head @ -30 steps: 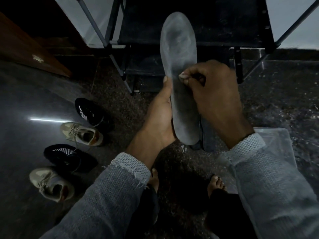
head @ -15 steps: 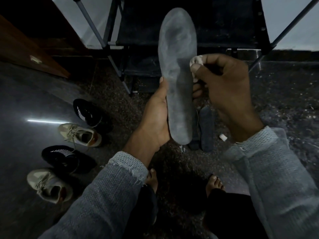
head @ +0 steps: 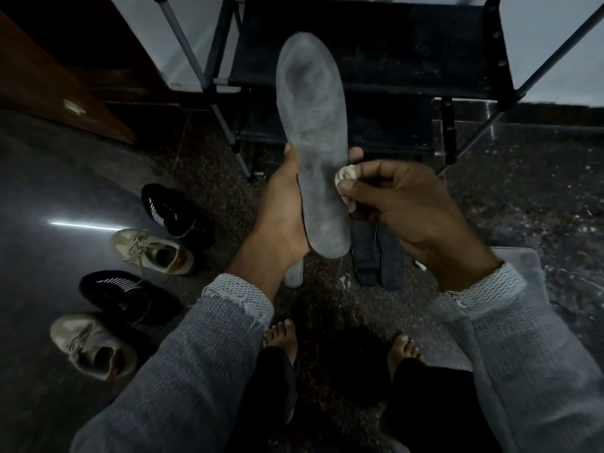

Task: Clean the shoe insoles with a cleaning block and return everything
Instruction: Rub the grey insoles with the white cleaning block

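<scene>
My left hand (head: 281, 210) grips a long grey insole (head: 313, 135) by its lower half and holds it upright in the middle of the view. My right hand (head: 402, 210) pinches a small whitish cleaning block (head: 345, 175) between thumb and fingertips, right at the insole's right edge. Two dark insoles (head: 379, 259) lie side by side on the floor below my right hand. The end of another pale insole (head: 294, 273) shows under my left wrist.
Two black shoes (head: 170, 214) (head: 121, 295) and two beige shoes (head: 153, 251) (head: 88, 344) sit in a row on the floor at left. A dark metal shoe rack (head: 369, 60) stands ahead. A clear plastic container (head: 523, 263) lies under my right sleeve. My bare feet (head: 284, 338) are below.
My right hand with the block moved off the insole's face up to the right, then down to its right edge. The insole stayed upright in my left hand.
</scene>
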